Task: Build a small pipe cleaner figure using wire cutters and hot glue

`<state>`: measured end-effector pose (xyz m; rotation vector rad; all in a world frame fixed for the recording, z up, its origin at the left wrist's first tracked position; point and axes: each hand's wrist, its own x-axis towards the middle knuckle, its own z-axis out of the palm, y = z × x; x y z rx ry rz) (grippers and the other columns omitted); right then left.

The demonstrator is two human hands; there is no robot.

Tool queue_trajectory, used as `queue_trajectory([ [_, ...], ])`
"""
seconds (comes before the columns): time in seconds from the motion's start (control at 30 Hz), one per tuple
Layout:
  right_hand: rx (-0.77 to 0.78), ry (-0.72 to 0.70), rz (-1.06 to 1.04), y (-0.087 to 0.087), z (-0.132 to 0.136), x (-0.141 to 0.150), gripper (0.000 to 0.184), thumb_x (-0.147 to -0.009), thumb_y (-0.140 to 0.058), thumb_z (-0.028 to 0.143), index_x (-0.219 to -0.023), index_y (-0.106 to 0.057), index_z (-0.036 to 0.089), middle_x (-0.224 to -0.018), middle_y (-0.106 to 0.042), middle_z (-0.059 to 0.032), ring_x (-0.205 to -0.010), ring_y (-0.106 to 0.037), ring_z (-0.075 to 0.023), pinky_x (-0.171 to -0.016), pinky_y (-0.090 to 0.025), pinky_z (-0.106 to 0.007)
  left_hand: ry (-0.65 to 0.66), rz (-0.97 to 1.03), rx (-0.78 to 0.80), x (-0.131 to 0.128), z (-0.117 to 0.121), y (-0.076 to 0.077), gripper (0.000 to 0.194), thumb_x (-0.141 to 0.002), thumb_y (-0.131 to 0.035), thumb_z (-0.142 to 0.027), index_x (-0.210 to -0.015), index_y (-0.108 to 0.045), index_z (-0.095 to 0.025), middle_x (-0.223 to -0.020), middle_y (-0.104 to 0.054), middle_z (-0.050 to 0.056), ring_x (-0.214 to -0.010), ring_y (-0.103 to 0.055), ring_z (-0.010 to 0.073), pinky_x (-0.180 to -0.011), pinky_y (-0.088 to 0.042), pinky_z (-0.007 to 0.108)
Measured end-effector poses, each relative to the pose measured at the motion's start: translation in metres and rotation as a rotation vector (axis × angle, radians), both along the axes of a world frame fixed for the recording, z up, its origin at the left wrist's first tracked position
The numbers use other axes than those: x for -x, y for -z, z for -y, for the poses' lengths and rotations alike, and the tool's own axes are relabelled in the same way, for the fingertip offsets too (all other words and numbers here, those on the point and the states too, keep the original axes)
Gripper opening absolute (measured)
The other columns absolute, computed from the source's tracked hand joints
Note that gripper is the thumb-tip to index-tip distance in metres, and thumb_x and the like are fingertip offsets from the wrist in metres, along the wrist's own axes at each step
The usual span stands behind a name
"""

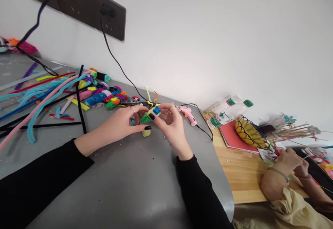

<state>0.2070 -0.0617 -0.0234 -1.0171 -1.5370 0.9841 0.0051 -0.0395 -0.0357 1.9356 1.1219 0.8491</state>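
Between my two hands is a small pipe-cleaner piece (148, 116) in green, pale yellow and blue, held a little above the grey mat. My left hand (125, 119), with a ring and dark nails, pinches its green end. The fingers of my right hand (170, 123) are closed around the blue and yellow end. A small yellowish round thing (146, 132) lies on the mat just below. Several finished-looking fuzzy pipe-cleaner pieces (97, 98) are heaped beyond my left hand. A pink glue gun (188, 114) lies to the right of my right hand.
Loose pipe cleaners (52, 93) spread over the left of the grey mat (135, 184). Black cords run up to a wall socket strip (91, 10). At right stand plastic bottles (226, 112), a red notebook (234, 135) and a yellow basket (248, 132). Another person's hands (288, 164) work there.
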Motion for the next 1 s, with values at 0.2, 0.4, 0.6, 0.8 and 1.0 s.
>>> queue_trajectory([
  [0.2,-0.217,0.251,0.252,0.002,-0.015,-0.025,0.038,-0.094,-0.07,0.041,-0.127,-0.061,0.024,-0.118,-0.071,-0.0081,-0.109,-0.067,-0.0215,-0.101,-0.055,-0.04,-0.127,0.044,-0.007,0.002,-0.001,0.003,0.048,-0.081,-0.065,-0.063,-0.102,-0.075,-0.022,-0.089,-0.078,0.007,-0.065,-0.064,0.022,-0.062,-0.05,0.033],
  [0.4,0.137,0.969,0.965,0.018,-0.037,-0.099,0.043,-0.087,-0.071,0.043,-0.113,-0.066,0.008,-0.128,-0.062,-0.0289,-0.124,-0.054,-0.0435,-0.109,-0.041,-0.056,-0.109,0.084,-0.046,0.002,0.0,0.002,0.058,-0.082,-0.065,-0.072,-0.105,-0.079,-0.021,-0.106,-0.08,0.01,-0.07,-0.065,0.0214,-0.066,-0.056,0.035],
  [0.6,0.166,0.947,1.014,0.03,-0.038,-0.104,0.024,-0.08,-0.07,0.033,-0.094,-0.062,0.015,-0.113,-0.066,-0.0239,-0.114,-0.058,-0.0418,-0.102,-0.044,-0.05,-0.112,0.093,-0.114,0.001,0.0,0.002,0.063,-0.083,-0.061,-0.078,-0.104,-0.081,-0.022,-0.116,-0.078,0.011,-0.07,-0.065,0.0199,-0.066,-0.058,0.035],
  [0.8,0.067,0.974,0.92,0.019,-0.037,-0.104,0.03,-0.084,-0.062,0.033,-0.109,-0.053,0.019,-0.1,-0.068,-0.0115,-0.092,-0.065,-0.0301,-0.081,-0.05,-0.039,-0.152,0.058,-0.038,0.001,0.0,0.005,0.06,-0.084,-0.062,-0.065,-0.122,-0.078,-0.022,-0.121,-0.081,0.011,-0.074,-0.07,0.0242,-0.071,-0.059,0.037],
  [1.0,-0.404,0.849,0.68,0.02,-0.039,-0.094,0.044,-0.087,-0.059,0.04,-0.125,-0.056,0.018,-0.105,-0.07,-0.011,-0.096,-0.067,-0.0264,-0.091,-0.053,-0.043,-0.139,0.001,-0.028,0.001,-0.002,0.012,0.053,-0.084,-0.063,-0.061,-0.12,-0.079,-0.025,-0.113,-0.084,0.009,-0.081,-0.074,0.028,-0.071,-0.058,0.036],
])
